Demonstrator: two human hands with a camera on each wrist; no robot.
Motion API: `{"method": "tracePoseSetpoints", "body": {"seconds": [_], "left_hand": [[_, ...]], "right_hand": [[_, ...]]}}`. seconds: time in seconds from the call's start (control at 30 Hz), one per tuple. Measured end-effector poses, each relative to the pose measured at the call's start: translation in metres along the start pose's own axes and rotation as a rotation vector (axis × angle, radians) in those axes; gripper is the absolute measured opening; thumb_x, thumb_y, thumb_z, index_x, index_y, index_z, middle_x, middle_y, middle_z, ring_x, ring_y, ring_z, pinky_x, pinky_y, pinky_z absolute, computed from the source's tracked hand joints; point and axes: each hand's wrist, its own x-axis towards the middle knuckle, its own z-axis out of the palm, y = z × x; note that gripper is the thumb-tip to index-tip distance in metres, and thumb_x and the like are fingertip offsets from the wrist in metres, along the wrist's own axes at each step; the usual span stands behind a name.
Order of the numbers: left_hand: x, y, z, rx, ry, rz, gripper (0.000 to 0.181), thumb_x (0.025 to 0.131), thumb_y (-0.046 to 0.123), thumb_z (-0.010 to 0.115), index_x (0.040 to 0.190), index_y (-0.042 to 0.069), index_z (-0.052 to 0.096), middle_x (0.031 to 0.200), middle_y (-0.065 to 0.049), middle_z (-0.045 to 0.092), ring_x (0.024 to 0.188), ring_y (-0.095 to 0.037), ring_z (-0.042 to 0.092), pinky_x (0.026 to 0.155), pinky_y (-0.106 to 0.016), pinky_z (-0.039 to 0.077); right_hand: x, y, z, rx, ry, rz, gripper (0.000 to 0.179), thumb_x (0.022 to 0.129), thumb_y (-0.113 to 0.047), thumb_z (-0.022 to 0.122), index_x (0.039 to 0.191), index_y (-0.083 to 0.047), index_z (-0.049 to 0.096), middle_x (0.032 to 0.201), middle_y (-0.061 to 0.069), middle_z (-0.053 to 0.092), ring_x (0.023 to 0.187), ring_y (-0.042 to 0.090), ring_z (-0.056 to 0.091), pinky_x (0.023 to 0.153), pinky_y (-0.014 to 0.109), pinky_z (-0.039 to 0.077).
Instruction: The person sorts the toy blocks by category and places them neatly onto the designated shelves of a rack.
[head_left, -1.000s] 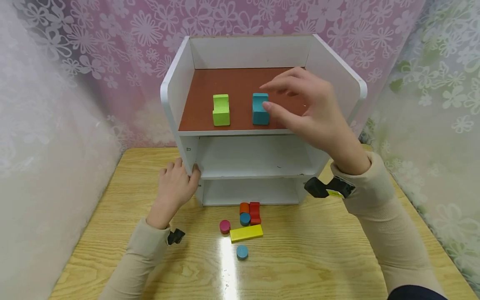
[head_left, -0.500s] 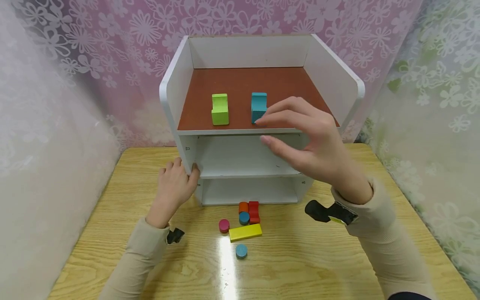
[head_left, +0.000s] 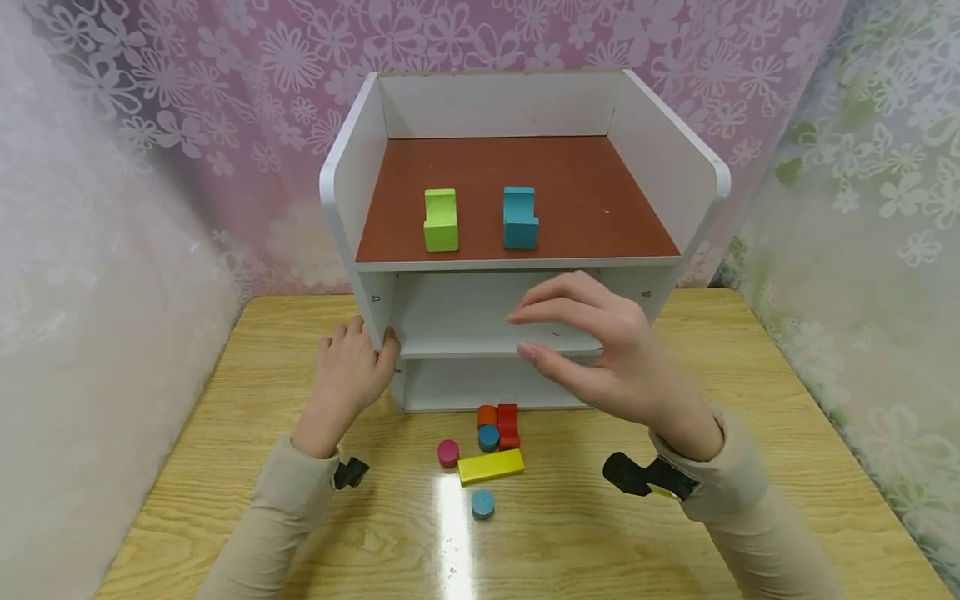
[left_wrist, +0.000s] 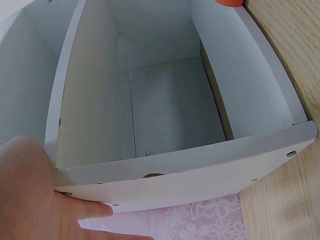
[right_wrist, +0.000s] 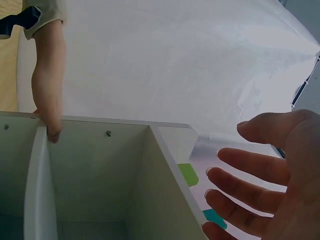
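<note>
Gripping the white shelf (head_left: 457,312) by its side edge, the left hand (head_left: 351,372) is left of centre in the head view; right of centre, the right hand (head_left: 618,354) is before the shelf, thumb and fingers apart. Upper centre, a green block (head_left: 441,221) and a teal block (head_left: 521,219) stand on the brown top (head_left: 577,179); lower centre, a yellow block (head_left: 491,467) lies on the wooden table (head_left: 570,525)

Pink floral curtain (head_left: 480,33), pale floral drape (head_left: 877,250), light wood-grain table (head_left: 585,533)
</note>
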Motion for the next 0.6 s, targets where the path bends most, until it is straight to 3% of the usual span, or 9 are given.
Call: {"method": "tracePoseSetpoints", "body": {"seconds": [0.33, 0.6], "left_hand": [[0.0, 0.0, -0.001, 0.014, -0.02, -0.003, 0.058, 0.103, 0.042, 0.027, 0.137, 0.002, 0.053, 0.119, -0.021, 0.055, 0.104, -0.043, 0.049, 0.088, -0.058, 0.035], [0.0, 0.0, 0.0, 0.016, -0.007, -0.003, 0.058, 0.103, 0.042, 0.028, 0.138, 0.003, 0.052, 0.12, -0.021, 0.055, 0.103, -0.042, 0.05, 0.088, -0.057, 0.035]], "right_hand": [[-0.049, 0.023, 0.028, 0.093, -0.047, 0.075, 0.02, 0.094, -0.017, 0.069, 0.113, -0.011, 0.072, 0.11, 0.004, 0.066, 0.102, 0.02, 0.059, 0.091, 0.03, 0.046], [-0.085, 0.042, 0.049, 0.118, -0.134, 0.204, 0.03, 0.087, -0.003, 0.072, 0.114, -0.017, 0.071, 0.112, -0.002, 0.065, 0.105, 0.016, 0.059, 0.091, 0.031, 0.047]]}}
